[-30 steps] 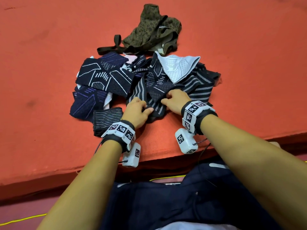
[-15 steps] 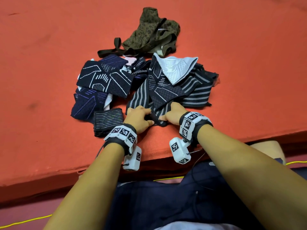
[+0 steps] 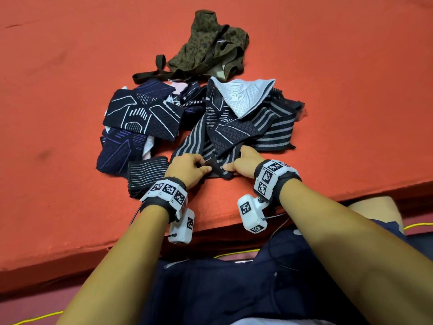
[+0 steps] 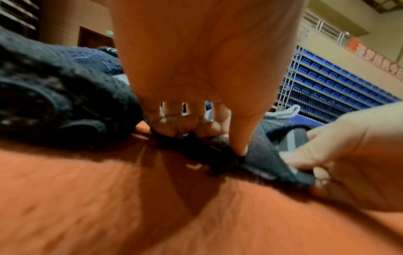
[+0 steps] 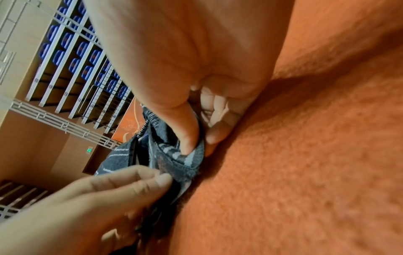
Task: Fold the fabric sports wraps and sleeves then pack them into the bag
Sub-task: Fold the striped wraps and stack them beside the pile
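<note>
Both hands have drawn back toward the person since the earlier frames, dragging the near end of the striped wrap (image 3: 236, 139) out of the pile and closer to the front edge of the orange mat (image 3: 70, 90).

Orange mat: wide, bare to the left, right and far side of the pile. Its front edge drops off just behind the wrists, so little room is left on the near side.

Pile of wraps and sleeves: sits mid-mat, loose and overlapping. Nothing in it looks properly folded, though the small striped band (image 3: 146, 175) at the pile's near left lies compact. Navy patterned sleeve (image 3: 143, 116) at the pile's left, white piece (image 3: 243, 95) on top at the pile's right.

Bag (image 3: 210, 48): olive, camouflage-patterned, crumpled, strap trailing, on the far side of the pile and touching it. Nothing packed that I can see. Judgement: task is near its start; folding all pieces and packing are still to do.

Left hand (image 3: 187, 168): at the pile's near edge, grip closed on the wrap's dark end, thumb (image 4: 240, 138) and curled fingers pinching it against the mat.

Right hand (image 3: 243, 161): just beside the left, thumb (image 5: 187, 132) pressed into a striped fold, fingers tucked beneath, also grasping the wrap.

Judgement: best folding room lies to the pile's right or left, not nearer the edge.
</note>
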Demonstrator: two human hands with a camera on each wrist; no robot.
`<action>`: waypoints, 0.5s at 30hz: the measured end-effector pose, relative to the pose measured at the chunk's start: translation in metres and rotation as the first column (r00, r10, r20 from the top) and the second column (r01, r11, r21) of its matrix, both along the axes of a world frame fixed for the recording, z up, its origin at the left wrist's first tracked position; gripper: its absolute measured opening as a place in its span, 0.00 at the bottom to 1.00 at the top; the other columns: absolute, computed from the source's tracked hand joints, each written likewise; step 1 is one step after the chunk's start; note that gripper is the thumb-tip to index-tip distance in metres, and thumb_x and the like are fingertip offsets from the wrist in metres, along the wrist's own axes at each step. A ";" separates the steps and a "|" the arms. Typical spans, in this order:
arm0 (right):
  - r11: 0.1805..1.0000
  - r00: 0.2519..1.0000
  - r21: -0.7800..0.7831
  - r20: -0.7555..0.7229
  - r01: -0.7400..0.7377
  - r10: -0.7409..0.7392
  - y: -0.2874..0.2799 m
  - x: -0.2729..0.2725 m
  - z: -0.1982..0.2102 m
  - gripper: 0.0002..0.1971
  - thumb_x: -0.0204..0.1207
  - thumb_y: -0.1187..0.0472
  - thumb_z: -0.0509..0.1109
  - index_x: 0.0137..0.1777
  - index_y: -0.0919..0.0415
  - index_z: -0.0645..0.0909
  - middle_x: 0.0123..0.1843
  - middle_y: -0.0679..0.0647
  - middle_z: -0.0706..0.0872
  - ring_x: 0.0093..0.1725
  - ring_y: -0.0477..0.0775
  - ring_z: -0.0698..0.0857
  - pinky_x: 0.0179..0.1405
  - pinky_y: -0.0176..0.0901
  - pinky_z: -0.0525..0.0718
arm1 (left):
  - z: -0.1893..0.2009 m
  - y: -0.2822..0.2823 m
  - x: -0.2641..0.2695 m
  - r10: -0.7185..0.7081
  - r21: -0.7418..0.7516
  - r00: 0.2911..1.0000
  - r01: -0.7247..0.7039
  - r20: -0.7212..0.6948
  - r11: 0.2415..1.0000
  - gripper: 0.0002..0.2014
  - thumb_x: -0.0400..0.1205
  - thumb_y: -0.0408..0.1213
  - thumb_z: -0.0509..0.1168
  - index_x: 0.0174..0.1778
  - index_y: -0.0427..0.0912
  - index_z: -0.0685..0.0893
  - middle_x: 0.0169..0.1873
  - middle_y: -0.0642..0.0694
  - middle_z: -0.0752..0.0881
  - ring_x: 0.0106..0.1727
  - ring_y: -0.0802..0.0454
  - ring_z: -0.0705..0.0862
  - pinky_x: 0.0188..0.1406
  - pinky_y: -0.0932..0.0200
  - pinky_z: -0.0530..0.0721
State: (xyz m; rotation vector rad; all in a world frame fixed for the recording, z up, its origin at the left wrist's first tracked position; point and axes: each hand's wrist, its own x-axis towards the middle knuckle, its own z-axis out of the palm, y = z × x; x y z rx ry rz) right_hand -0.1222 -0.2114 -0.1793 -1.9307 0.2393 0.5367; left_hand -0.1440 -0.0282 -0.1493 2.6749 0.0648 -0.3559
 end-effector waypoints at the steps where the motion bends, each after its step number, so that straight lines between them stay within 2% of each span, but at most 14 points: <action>1: 1.000 1.000 0.001 0.000 0.001 -0.001 0.000 0.001 -0.002 0.26 0.52 0.53 0.82 0.53 0.57 0.85 0.50 0.53 0.91 0.52 0.57 0.90 0.61 0.58 0.87 | 0.005 -0.002 0.001 0.006 -0.011 1.000 -0.006 0.016 1.000 0.05 0.79 0.46 0.72 0.42 0.52 0.84 0.29 0.56 0.81 0.41 0.49 0.83 0.43 0.57 0.78; 3: 1.000 1.000 0.011 0.000 -0.003 0.003 0.000 0.000 0.001 0.25 0.54 0.55 0.83 0.53 0.57 0.85 0.49 0.53 0.91 0.52 0.57 0.90 0.61 0.57 0.87 | 0.015 -0.009 0.005 0.005 -0.065 0.998 -0.001 0.055 0.998 0.02 0.79 0.40 0.69 0.46 0.51 0.84 0.32 0.56 0.82 0.43 0.51 0.82 0.46 0.60 0.76; 6: 0.998 1.000 0.067 -0.013 0.006 -0.005 -0.003 -0.002 0.004 0.19 0.59 0.61 0.83 0.51 0.56 0.85 0.49 0.53 0.92 0.51 0.56 0.91 0.62 0.57 0.87 | 0.026 -0.019 0.010 -0.061 -0.073 0.998 0.063 0.018 0.995 0.04 0.81 0.42 0.69 0.49 0.47 0.85 0.39 0.53 0.84 0.45 0.53 0.80 0.47 0.62 0.74; 8: 0.992 0.999 0.124 -0.031 0.028 -0.024 -0.006 0.000 0.001 0.19 0.60 0.63 0.83 0.52 0.56 0.85 0.49 0.53 0.92 0.52 0.56 0.91 0.63 0.57 0.87 | 0.025 -0.022 0.011 -0.110 -0.029 0.993 0.108 -0.052 0.994 0.10 0.82 0.46 0.68 0.42 0.44 0.81 0.36 0.50 0.83 0.43 0.50 0.80 0.43 0.59 0.72; 11: 0.978 0.997 0.198 -0.052 0.073 -0.064 -0.009 0.009 -0.015 0.28 0.52 0.57 0.84 0.56 0.58 0.85 0.51 0.53 0.93 0.53 0.57 0.91 0.63 0.57 0.87 | 0.021 -0.017 0.010 -0.133 -0.009 0.986 0.132 -0.104 0.991 0.18 0.83 0.52 0.67 0.35 0.44 0.74 0.32 0.50 0.80 0.40 0.50 0.79 0.36 0.56 0.71; 13: 0.963 0.991 0.243 -0.097 0.116 -0.095 -0.010 0.010 -0.013 0.31 0.52 0.59 0.85 0.58 0.62 0.84 0.53 0.57 0.92 0.54 0.60 0.92 0.63 0.60 0.87 | 0.022 -0.013 0.010 -0.188 -0.043 0.974 0.184 -0.124 0.982 0.16 0.81 0.54 0.70 0.40 0.44 0.79 0.37 0.51 0.84 0.43 0.51 0.82 0.40 0.59 0.76; 15: 0.935 0.976 0.299 -0.154 0.193 -0.152 -0.011 0.007 0.000 0.27 0.62 0.69 0.83 0.62 0.72 0.81 0.56 0.66 0.90 0.57 0.66 0.90 0.63 0.64 0.87 | 0.026 -0.011 0.008 -0.239 -0.062 0.956 0.231 -0.170 0.971 0.15 0.77 0.48 0.76 0.55 0.47 0.84 0.50 0.51 0.89 0.53 0.50 0.86 0.50 0.61 0.80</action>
